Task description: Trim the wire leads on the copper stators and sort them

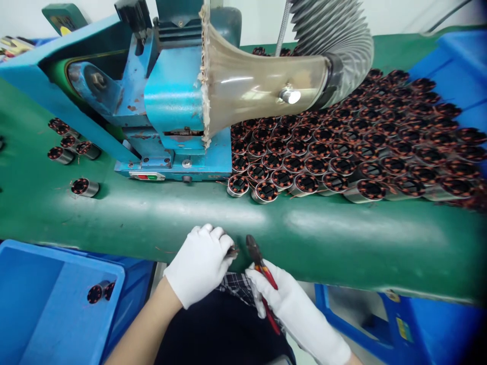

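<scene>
My left hand (205, 261), in a white glove, is closed around a motor stator (233, 251) near the front edge of the green bench. Fingers cover most of that stator, and only a small dark metallic part shows at their tips. My right hand (283, 299), also gloved in white, grips a pair of diagonal cutting pliers (258, 256) by red handles with yellow marks. The pliers' dark jaws point up and away from me, just right of the left hand and apart from it. Whether the jaws are parted is hard to make out.
A blue belt machine (175, 96) with a suction hose (338, 35) stands at the back. Many copper-wound stators (304, 182) fill the right side of the green bench (182, 213). Several stators (84, 187) stand left. A blue bin (49, 304) at lower left holds two.
</scene>
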{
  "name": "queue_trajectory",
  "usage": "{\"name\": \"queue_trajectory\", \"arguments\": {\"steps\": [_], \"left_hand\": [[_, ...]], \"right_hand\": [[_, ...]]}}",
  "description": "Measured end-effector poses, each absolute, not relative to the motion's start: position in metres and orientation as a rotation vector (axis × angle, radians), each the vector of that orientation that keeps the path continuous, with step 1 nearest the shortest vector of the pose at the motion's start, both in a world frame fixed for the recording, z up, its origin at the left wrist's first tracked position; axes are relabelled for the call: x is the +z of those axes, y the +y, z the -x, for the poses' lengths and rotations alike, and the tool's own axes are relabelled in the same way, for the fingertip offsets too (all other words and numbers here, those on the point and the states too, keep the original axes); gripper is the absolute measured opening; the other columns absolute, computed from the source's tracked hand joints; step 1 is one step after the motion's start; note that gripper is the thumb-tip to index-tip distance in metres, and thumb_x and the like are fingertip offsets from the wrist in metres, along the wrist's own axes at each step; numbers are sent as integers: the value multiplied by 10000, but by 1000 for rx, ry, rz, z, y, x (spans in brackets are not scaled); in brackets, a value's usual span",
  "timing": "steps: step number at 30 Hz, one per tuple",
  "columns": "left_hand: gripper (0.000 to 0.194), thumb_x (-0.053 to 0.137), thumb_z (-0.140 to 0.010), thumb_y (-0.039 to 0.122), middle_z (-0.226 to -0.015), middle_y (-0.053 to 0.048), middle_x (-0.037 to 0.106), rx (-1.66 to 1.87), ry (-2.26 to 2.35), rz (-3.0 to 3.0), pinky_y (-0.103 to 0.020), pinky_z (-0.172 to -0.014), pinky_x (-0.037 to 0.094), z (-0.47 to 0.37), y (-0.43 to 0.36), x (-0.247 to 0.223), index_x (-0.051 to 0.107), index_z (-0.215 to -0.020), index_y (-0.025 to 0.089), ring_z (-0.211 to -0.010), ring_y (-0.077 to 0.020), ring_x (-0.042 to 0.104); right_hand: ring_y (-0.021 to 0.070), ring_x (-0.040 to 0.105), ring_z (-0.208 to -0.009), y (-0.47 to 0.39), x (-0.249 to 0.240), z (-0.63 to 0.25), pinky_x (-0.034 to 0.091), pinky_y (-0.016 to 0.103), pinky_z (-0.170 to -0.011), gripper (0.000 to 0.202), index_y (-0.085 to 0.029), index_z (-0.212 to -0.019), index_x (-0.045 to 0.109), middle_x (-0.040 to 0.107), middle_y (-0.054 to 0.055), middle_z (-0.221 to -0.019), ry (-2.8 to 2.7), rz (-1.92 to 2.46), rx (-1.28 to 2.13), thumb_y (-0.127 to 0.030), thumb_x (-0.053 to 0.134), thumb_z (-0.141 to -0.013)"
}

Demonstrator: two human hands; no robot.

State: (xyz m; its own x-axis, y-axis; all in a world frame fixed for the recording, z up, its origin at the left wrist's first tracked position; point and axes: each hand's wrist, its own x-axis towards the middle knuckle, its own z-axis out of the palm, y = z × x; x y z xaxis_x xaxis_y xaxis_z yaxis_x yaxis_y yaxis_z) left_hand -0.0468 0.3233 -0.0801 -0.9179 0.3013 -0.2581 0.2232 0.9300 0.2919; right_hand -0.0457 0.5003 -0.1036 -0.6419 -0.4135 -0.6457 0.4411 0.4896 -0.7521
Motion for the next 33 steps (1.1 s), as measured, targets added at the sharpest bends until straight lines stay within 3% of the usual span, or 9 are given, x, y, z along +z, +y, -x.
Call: {"name": "queue_trajectory", "arguments": {"steps": [3,5,7,10,13,17,22,28,33], "left_hand": [[153,479,-855,323,-1069,-61,553,456,2955,-157,-368,-782,422,49,314,-87,511,-948,206,-945,-228,515],[395,562,-796,389,-1224,-100,486,455,3098,94,-397,-864,405,46,300,-89,453,-1123,196,-1074,-263,478],[612,584,-764,443,-1168,-124,531,405,3112,303,-417,-863,412,34,286,-87,349,-1265,181,-1052,-283,508],[623,522,-811,420,-925,-70,630,452,2949,390,-386,-763,459,5,280,-78,265,-1334,202,-853,-247,596],[711,567,-779,390,-1057,-61,617,703,2815,94,-327,-795,471,-21,296,-71,196,-1363,227,-908,-211,589],[437,490,-843,235,-1150,-41,578,886,2915,-253,-273,-890,425,-16,316,-72,357,-1259,231,-1017,-158,538],[343,457,-849,174,-1266,-92,474,435,3148,-316,-409,-976,338,33,314,-76,442,-1191,171,-1191,-252,383],[156,395,-872,190,-954,-59,579,144,3001,-150,-412,-730,424,50,327,-79,544,-919,186,-880,-248,508],[142,393,-872,198,-901,-36,554,404,2998,-28,-389,-746,395,40,337,-87,529,-912,207,-838,-219,485]], "right_hand": [[115,481,-469,506,-104,50,400,232,-503,287,-173,-887,502,515,-45,-521,1717,-54,-1331,-450,459,-824],[130,499,-493,511,-104,51,409,240,-507,351,-157,-983,521,533,-34,-529,1733,-54,-1325,-446,510,-785],[151,526,-529,517,-103,53,430,262,-532,391,-160,-1018,543,588,3,-601,1890,-51,-1333,-455,529,-762],[196,582,-697,519,-102,61,455,313,-675,369,-188,-995,584,645,90,-934,2285,-28,-1375,-463,539,-753],[214,583,-777,515,-104,74,433,341,-779,335,-200,-965,597,637,89,-981,2450,7,-1412,-453,533,-755],[174,543,-611,509,-111,81,446,307,-641,353,-186,-935,580,592,19,-659,2208,-108,-1537,-473,568,-729],[136,502,-493,516,-94,66,404,261,-479,425,-187,-934,555,539,-12,-608,1753,-320,-1763,-502,644,-664],[164,551,-549,536,-81,45,473,299,-573,394,-211,-961,571,574,9,-656,1646,-361,-1603,-492,630,-691],[209,602,-704,533,-93,38,494,331,-720,444,-180,-1005,575,628,39,-750,1618,-262,-1410,-493,612,-693]]}}
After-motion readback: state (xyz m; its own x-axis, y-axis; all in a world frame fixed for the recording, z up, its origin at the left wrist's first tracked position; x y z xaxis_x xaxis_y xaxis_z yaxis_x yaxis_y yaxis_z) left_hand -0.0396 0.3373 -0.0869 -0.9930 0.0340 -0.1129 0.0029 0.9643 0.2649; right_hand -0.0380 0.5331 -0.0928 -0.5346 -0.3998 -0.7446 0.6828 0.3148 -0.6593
